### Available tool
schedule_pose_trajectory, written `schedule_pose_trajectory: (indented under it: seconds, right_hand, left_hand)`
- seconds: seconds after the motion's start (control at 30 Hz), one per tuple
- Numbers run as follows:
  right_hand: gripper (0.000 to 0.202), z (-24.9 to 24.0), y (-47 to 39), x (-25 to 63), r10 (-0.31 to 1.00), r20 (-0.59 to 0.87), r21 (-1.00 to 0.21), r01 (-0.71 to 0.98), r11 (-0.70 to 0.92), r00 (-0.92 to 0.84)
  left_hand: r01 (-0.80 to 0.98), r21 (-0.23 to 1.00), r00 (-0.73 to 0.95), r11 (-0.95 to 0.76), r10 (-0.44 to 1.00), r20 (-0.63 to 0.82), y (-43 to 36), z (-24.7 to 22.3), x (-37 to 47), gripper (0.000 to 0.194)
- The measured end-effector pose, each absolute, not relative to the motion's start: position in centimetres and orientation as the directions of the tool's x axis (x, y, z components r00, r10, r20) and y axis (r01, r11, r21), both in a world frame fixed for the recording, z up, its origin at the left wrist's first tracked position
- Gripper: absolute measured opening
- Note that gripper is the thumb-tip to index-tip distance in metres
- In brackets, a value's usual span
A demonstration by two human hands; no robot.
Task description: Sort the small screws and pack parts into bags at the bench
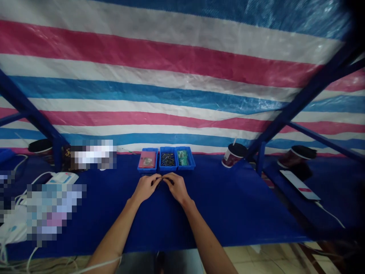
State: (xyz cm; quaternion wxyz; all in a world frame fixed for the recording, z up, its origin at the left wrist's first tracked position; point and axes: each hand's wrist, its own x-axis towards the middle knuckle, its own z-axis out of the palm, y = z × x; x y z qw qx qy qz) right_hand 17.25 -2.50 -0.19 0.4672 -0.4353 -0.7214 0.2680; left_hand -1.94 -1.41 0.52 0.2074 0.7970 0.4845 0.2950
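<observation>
The person's two hands meet in the middle of the blue worktop [242,213], just in front of three little blue boxes. The left hand [146,187] and the right hand [176,187] have their fingertips close together. Each grip is pinched, with thumb and finger on a small dark thing [160,181]. It is thin and mostly hidden by the fingers, so what it is cannot be told. It sits between the two hands, near the front of the boxes.

The boxes stand in a row. The left box [138,168] has something pink in it. The middle box [168,168] holds lots of tiny thin bits, which look a bit like screws. The right box [192,166] has green things in it.

To the right of the boxes, well apart, is a dark red and white cup [232,156] with a straw. Far to the left, a white power strip [61,178] lies on the worktop with white wires near it. A big striped sheet [171,87] hangs behind everything, red, white and blue.
</observation>
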Motion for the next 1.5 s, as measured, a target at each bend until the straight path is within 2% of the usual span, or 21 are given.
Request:
schedule_pose_trajectory:
  seconds: [0.3, 0.57, 0.97, 1.2, 1.33, 1.5]
  right_hand:
    - [0.016, -0.73, -2.16, 17.31, 0.891, 0.422, -0.793, 0.408, 0.453, -0.168]
    - [0.017, -0.62, -2.43, 17.29, 0.891, 0.42, -0.777, 0.439, 0.451, -0.173]
    - [0.02, -0.75, -2.61, 17.15, 0.85, 0.478, -0.685, 0.512, 0.519, -0.222]
    - [0.021, -0.53, -2.69, 16.99, 0.866, 0.442, -0.641, 0.593, 0.488, -0.235]
    - [0.025, -0.37, -2.7, 17.06, 0.878, 0.428, -0.649, 0.603, 0.464, -0.215]
    - [0.018, -0.01, -2.85, 17.27, 0.874, 0.438, -0.69, 0.544, 0.477, -0.21]
  left_hand:
    - [0.678, 0.585, 0.349, -0.445, 0.895, 0.277, -1.24, 0.57, -2.04, 0.032]
    - [0.64, 0.626, 0.354, -0.446, 0.894, 0.275, -1.1, 0.26, -2.09, 0.03]
    - [0.642, 0.613, 0.377, -0.46, 0.886, 0.269, -1.04, 0.1, -2.13, 0.028]
    - [0.657, 0.608, 0.348, -0.445, 0.895, 0.279, -1.21, 0.31, -1.98, 0.027]
    - [0.657, 0.607, 0.351, -0.447, 0.894, 0.277, -1.3, 0.46, -2.01, 0.027]
    - [0.673, 0.593, 0.346, -0.442, 0.897, 0.275, -1.23, 0.42, -2.08, 0.028]
